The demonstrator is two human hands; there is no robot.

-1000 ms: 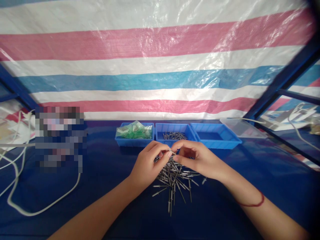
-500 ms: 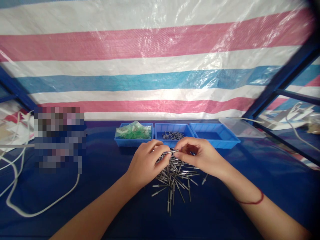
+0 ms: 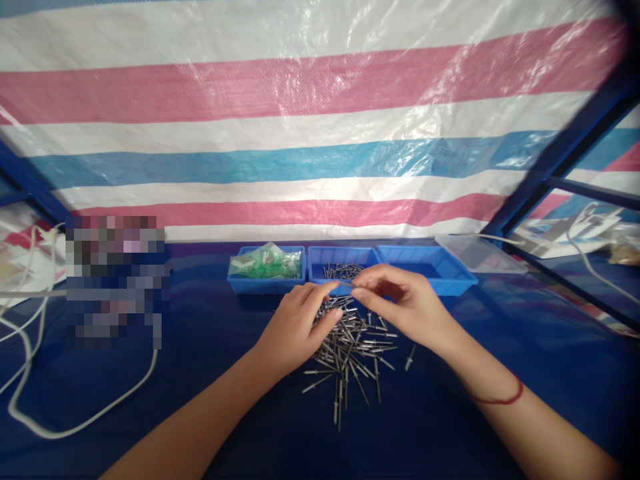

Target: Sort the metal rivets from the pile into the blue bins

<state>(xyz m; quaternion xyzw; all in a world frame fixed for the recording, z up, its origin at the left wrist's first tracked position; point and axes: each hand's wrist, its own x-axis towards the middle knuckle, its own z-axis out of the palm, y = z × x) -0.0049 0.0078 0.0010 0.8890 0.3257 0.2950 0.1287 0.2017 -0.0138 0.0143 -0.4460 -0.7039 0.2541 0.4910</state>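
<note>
Above a loose pile of silver pop rivets on the dark blue table, my right hand pinches a single pop rivet between thumb and forefinger. It points leftward, and its far end is close to my left forefinger; whether they touch I cannot make out. My left hand has its thumb and forefinger apart and hangs over the pile's left side. Just beyond the hands, the middle blue bin has several rivets lying in it.
The left blue bin contains clear bags with green contents. On the right, another blue bin stands beside a translucent lid. White cables lie at the left. A striped tarp hangs behind the table.
My left thumb and forefinger have parted and let go of the rivet. My right hand has risen slightly with the rivet still pinched. The pile looks much the same.
</note>
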